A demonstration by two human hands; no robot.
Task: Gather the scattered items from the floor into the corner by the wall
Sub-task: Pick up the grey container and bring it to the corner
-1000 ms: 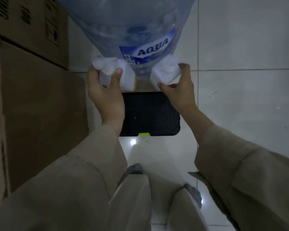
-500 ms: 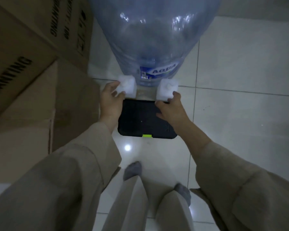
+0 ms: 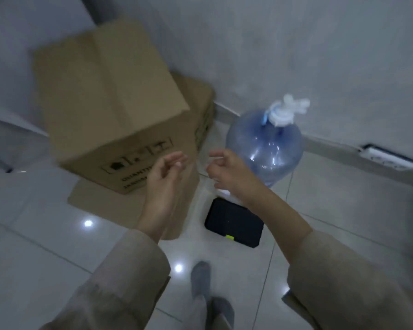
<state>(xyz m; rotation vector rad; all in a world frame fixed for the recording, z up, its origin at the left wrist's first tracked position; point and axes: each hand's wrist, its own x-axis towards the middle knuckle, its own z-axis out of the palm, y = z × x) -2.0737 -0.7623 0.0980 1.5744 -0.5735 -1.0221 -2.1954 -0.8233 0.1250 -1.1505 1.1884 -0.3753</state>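
A big blue water jug (image 3: pixel 267 144) with a white cap stands on the floor by the wall. In front of it lies a flat black case (image 3: pixel 234 222) with a small yellow-green tab. A bit of a white block (image 3: pixel 223 192) shows between the case and the jug, mostly hidden under my right wrist. My left hand (image 3: pixel 165 172) hovers in the air in front of the cardboard box (image 3: pixel 110 96), fingers loosely curled, holding nothing. My right hand (image 3: pixel 227 167) is raised beside the jug, fingers relaxed and empty.
More flattened cardboard (image 3: pixel 196 101) lies behind and under the box, against the wall. A white flat object (image 3: pixel 386 158) lies at the wall's base on the right. My socked feet (image 3: pixel 208 296) stand on glossy white tiles.
Both hands let go of the white blocks and lifted away from the floor. The view rose and pulled back, so the whole jug, box and wall corner now show.
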